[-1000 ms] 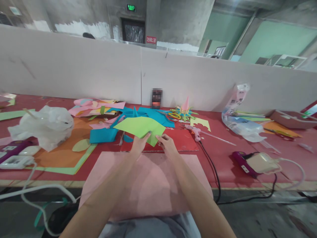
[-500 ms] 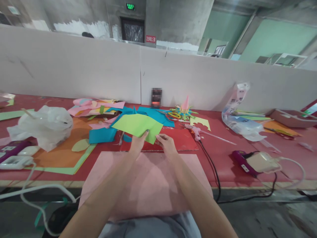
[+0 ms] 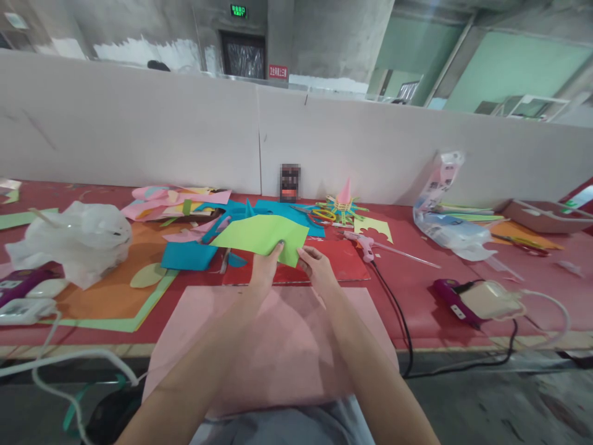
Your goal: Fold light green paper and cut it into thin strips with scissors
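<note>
A bright green sheet of paper (image 3: 259, 233) is held up above the red board (image 3: 345, 262). My left hand (image 3: 267, 262) grips its lower edge, thumb on top and the other fingers hidden beneath. At the sheet's right corner, my right hand (image 3: 317, 264) pinches the edge between thumb and fingers. Below my forearms lies a large pink sheet (image 3: 282, 346). Blue paper (image 3: 189, 255) rests left of the green sheet, and more blue pieces lie behind it, near yellow-handled scissors (image 3: 323, 214).
A pink glue gun (image 3: 365, 243) with a black cable lies to the right. Behind it stands a paper piece with a pink cone (image 3: 345, 193). A crumpled plastic bag (image 3: 76, 238) and orange sheets (image 3: 111, 281) are at left. A purple power strip (image 3: 456, 303) sits at right.
The green sheet and both hands have shifted slightly to the right. My grip on the paper looks the same, and the view has turned a little.
</note>
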Motion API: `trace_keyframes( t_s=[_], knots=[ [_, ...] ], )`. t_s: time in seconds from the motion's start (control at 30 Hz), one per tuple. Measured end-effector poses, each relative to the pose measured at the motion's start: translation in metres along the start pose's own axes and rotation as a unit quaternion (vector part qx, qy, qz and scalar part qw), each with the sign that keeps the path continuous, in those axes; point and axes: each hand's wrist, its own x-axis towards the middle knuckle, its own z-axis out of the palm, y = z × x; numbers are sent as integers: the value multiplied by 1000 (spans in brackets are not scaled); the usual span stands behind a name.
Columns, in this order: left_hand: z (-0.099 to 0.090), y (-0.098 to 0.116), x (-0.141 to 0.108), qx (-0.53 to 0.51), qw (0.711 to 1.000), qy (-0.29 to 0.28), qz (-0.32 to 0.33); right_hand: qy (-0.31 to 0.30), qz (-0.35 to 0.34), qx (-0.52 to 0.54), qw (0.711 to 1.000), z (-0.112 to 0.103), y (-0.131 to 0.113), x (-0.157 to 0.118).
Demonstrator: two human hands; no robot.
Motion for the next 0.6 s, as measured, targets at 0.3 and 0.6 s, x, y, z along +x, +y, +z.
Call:
trace_keyframes(
  t_s=[0.3,0.6],
  knots=[
    [-2,-3,5,0,1000,-9,5,26,-90,-132,987,-5,-5,3],
    [1,23,-2,-75,991,-59,-97,-51,-169,-188,966,3,-19,-11]
  ],
)
